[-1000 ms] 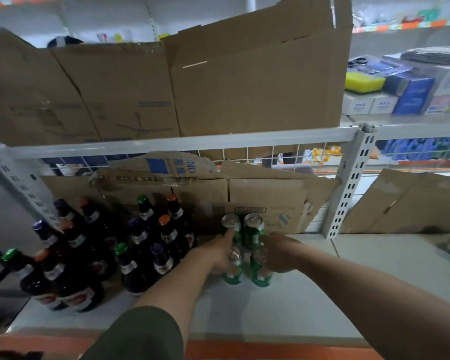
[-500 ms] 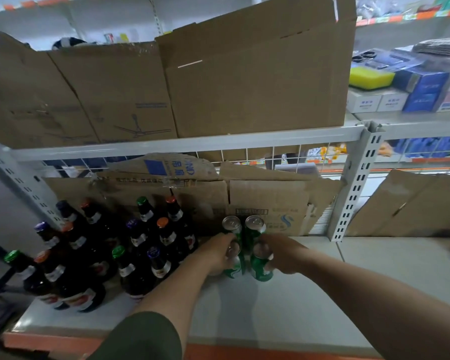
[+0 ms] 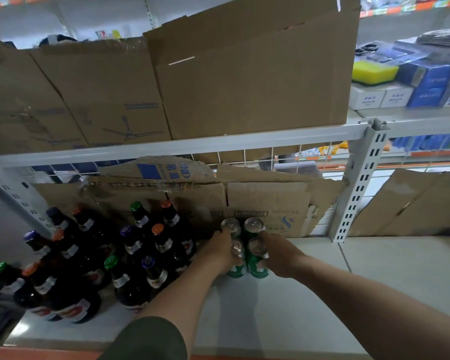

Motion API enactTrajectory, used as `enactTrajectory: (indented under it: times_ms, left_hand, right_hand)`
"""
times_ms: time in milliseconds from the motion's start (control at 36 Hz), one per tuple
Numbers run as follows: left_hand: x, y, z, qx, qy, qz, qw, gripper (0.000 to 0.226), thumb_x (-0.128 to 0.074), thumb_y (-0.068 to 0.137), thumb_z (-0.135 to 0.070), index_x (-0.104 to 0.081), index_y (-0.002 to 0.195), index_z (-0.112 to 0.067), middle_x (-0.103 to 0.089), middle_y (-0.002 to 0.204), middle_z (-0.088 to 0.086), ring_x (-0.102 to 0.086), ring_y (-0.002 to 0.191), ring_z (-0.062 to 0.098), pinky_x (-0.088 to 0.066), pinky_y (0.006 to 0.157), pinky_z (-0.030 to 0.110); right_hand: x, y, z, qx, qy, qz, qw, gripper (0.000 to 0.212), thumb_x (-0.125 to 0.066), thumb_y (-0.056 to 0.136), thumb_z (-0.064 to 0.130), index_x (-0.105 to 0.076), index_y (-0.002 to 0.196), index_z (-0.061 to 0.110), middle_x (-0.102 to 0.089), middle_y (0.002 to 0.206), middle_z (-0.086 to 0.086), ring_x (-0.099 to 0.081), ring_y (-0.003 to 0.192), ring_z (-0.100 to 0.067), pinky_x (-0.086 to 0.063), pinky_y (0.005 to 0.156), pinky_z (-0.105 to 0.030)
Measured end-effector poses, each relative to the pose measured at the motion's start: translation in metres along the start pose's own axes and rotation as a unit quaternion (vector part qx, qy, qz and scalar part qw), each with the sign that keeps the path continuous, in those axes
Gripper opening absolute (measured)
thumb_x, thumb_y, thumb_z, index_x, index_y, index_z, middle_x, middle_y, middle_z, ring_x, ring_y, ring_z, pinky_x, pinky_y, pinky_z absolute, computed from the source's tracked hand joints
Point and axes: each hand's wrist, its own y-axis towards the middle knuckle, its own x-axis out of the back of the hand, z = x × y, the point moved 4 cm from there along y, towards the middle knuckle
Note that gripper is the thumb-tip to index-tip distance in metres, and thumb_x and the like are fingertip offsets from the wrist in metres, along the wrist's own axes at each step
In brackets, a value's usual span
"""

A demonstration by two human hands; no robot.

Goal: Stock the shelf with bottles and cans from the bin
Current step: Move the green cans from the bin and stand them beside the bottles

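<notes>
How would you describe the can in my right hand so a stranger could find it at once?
Look at the lower shelf, right of the dark bottles, where four green cans stand in a two-by-two block against the torn cardboard. It is the front-right can, gripped by the right hand; the left hand grips its neighbour, the front-left can.

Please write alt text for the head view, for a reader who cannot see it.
The left hand and right hand hold four green cans on a white shelf, right of dark bottles with coloured caps. Cardboard boxes stand behind.
</notes>
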Motion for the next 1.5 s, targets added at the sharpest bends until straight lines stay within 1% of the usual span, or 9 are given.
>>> enactTrajectory:
  times_ms: [194,361,583,750,944,1139,1306,1444,1500]
  left_hand:
    - [0.003,0.005,-0.002,-0.006,0.013,0.029,0.999,0.101,-0.084,0.079,-0.038,-0.022,0.157,-0.018,-0.041,0.147,0.012,-0.050,0.132,0.034,-0.047,0.102,0.039]
    - [0.007,0.008,-0.004,-0.010,0.033,0.038,0.999,0.102,-0.088,0.073,-0.039,-0.029,0.153,-0.017,-0.046,0.145,0.011,-0.054,0.128,0.032,-0.049,0.098,0.036]
    - [0.010,0.008,-0.003,-0.017,0.036,0.037,0.999,0.102,-0.088,0.073,-0.040,-0.028,0.153,-0.019,-0.048,0.142,0.010,-0.055,0.126,0.031,-0.050,0.096,0.037]
    - [0.009,0.008,-0.003,-0.009,0.034,0.046,0.998,0.106,-0.087,0.073,-0.040,-0.024,0.156,-0.018,-0.044,0.146,0.011,-0.053,0.128,0.032,-0.050,0.101,0.042]
    - [0.009,0.010,-0.008,-0.017,0.046,0.061,0.997,0.101,-0.089,0.074,-0.036,-0.028,0.152,-0.019,-0.045,0.149,0.009,-0.053,0.129,0.031,-0.049,0.101,0.039]
    - [0.010,0.011,-0.011,-0.017,0.054,0.067,0.996,0.092,-0.089,0.071,-0.038,-0.034,0.142,-0.020,-0.054,0.137,0.010,-0.058,0.117,0.032,-0.051,0.092,0.040]
    - [0.011,0.006,-0.010,-0.021,0.034,0.058,0.998,0.092,-0.089,0.071,-0.035,-0.032,0.142,-0.022,-0.055,0.134,0.012,-0.059,0.114,0.034,-0.052,0.092,0.043]
    - [0.008,0.005,-0.009,-0.018,0.027,0.056,0.998,0.091,-0.088,0.074,-0.034,-0.032,0.145,-0.021,-0.052,0.138,0.011,-0.058,0.118,0.034,-0.051,0.094,0.042]
    - [0.007,0.006,-0.008,-0.016,0.028,0.058,0.998,0.092,-0.088,0.075,-0.034,-0.032,0.147,-0.021,-0.051,0.140,0.011,-0.057,0.120,0.034,-0.051,0.096,0.042]
  right_hand:
    - [-0.002,0.004,0.000,-0.009,0.004,-0.001,1.000,0.067,-0.080,0.076,0.015,-0.042,0.131,0.017,-0.060,0.127,-0.008,-0.060,0.114,-0.029,-0.052,0.095,-0.039]
    - [-0.003,0.005,-0.001,-0.019,0.008,0.002,1.000,0.066,-0.082,0.075,0.019,-0.044,0.129,0.015,-0.061,0.125,-0.008,-0.061,0.112,-0.028,-0.052,0.094,-0.038]
    - [-0.004,0.010,0.000,-0.021,0.006,0.011,1.000,0.066,-0.083,0.076,0.020,-0.046,0.129,0.013,-0.061,0.126,-0.010,-0.060,0.113,-0.029,-0.052,0.095,-0.038]
    - [-0.005,0.011,-0.001,-0.010,0.041,0.011,0.999,0.072,-0.088,0.069,0.018,-0.047,0.128,0.017,-0.063,0.126,-0.005,-0.061,0.113,-0.027,-0.054,0.095,-0.038]
    - [-0.007,0.012,-0.002,-0.013,0.024,0.016,1.000,0.071,-0.087,0.068,0.024,-0.044,0.125,0.016,-0.063,0.122,-0.007,-0.062,0.107,-0.028,-0.054,0.091,-0.041]
    - [-0.008,0.011,-0.005,0.014,0.030,0.015,0.999,0.075,-0.085,0.072,0.021,-0.037,0.130,0.021,-0.063,0.125,-0.007,-0.063,0.109,-0.027,-0.055,0.092,-0.042]
    - [-0.008,0.010,-0.002,0.029,0.023,0.009,0.999,0.098,-0.086,0.072,0.022,-0.017,0.143,0.023,-0.058,0.131,-0.013,-0.061,0.116,-0.029,-0.053,0.097,-0.043]
    - [-0.005,0.010,0.001,0.018,-0.026,0.031,0.999,0.089,-0.083,0.076,0.021,-0.022,0.141,0.012,-0.061,0.124,-0.014,-0.063,0.110,-0.028,-0.054,0.094,-0.040]
    - [-0.006,0.011,0.001,0.014,-0.033,0.032,0.999,0.086,-0.081,0.078,0.017,-0.021,0.140,0.015,-0.062,0.121,-0.012,-0.064,0.107,-0.026,-0.055,0.091,-0.038]
